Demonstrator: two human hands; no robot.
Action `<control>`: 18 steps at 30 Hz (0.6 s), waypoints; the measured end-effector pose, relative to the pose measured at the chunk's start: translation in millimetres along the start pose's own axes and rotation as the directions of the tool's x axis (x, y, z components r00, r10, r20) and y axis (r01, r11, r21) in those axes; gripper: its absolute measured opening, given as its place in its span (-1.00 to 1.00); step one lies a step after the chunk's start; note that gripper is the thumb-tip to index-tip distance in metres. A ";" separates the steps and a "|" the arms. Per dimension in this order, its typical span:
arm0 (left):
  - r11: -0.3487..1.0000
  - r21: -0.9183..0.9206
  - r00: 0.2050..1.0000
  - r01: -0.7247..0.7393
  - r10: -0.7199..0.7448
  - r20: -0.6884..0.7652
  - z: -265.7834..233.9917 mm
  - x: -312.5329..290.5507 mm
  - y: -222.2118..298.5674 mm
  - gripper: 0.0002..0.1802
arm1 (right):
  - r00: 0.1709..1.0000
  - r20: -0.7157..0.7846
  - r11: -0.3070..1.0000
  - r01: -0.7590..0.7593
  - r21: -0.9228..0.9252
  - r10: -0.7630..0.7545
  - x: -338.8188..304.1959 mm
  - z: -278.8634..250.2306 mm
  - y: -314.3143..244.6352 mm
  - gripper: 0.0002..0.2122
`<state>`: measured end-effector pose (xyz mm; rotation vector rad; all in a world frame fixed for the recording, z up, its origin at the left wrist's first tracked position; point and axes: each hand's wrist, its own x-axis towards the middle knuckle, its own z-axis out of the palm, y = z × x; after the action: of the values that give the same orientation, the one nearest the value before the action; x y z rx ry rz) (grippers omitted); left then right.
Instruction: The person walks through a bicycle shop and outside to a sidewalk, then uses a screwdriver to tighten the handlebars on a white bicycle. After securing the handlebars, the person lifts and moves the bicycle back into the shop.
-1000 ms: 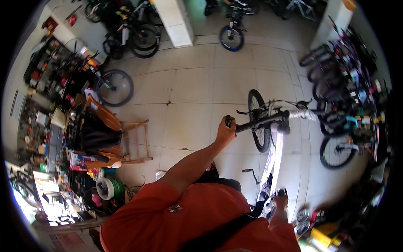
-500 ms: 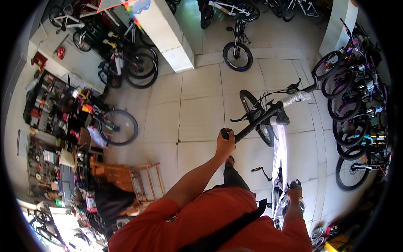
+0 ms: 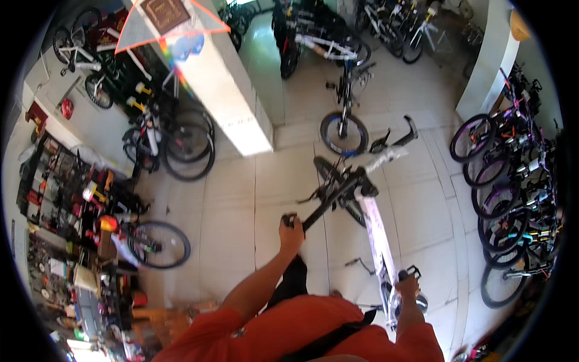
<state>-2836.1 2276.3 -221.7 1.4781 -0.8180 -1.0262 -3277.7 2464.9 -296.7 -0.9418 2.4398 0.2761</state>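
Note:
A white and purple bicycle frame point(image 3: 374, 232) stands in front of me, with a black handlebar point(image 3: 329, 205) turned at an angle across it. My left hand point(image 3: 292, 234) is closed round the black grip at the handlebar's near left end. Whitish film point(image 3: 386, 157) is wrapped on the bar's far part, and the far grip point(image 3: 410, 130) is free. Beneath the bar is the front wheel point(image 3: 325, 171), partly hidden. My right hand point(image 3: 408, 286), at the rear of the frame, is closed on a dark part that I cannot make out. A pedal point(image 3: 351, 263) sticks out left of the frame.
Ahead, close to the front wheel, stands another bicycle with a blue-rimmed wheel point(image 3: 344, 134). A white pillar point(image 3: 247, 130) rises left of it. Bicycles line the right side point(image 3: 506, 199). At left are a single bicycle wheel point(image 3: 158, 244), crowded shelves point(image 3: 57, 181) and a blurred wooden chair point(image 3: 163, 320).
The bicycle has moved forward and left over the floor, nearer the blue-rimmed wheel. Both hands have kept their hold. The view has shifted, and the dark-haired person at lower left is out of sight.

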 end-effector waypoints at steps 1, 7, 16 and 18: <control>1.000 -0.010 1.000 -0.023 0.023 0.011 -6.4 27.7 6.3 -0.77 | 1.000 -0.019 0.999 -0.005 0.031 0.005 8.5 3.1 -29.3 -0.48; 1.000 -0.007 1.000 -0.002 0.002 0.007 -62.6 160.8 18.6 -0.75 | 1.000 0.014 1.000 -0.013 0.016 0.013 3.7 -9.0 -158.2 -0.34; 0.966 0.253 0.997 -0.059 0.046 0.058 -106.2 420.3 71.9 -0.79 | 0.998 0.020 0.996 0.063 0.065 -0.064 36.3 -26.9 -351.2 -0.57; 0.977 0.211 0.999 -0.034 0.027 0.035 -91.5 459.5 91.9 -0.73 | 0.997 0.036 0.994 0.066 0.093 -0.069 47.1 -40.3 -387.2 -0.53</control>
<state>-2570.6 1879.9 -203.4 1.6262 -0.9943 -0.9645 -3062.3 2137.4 -289.8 -0.9675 2.3589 0.1564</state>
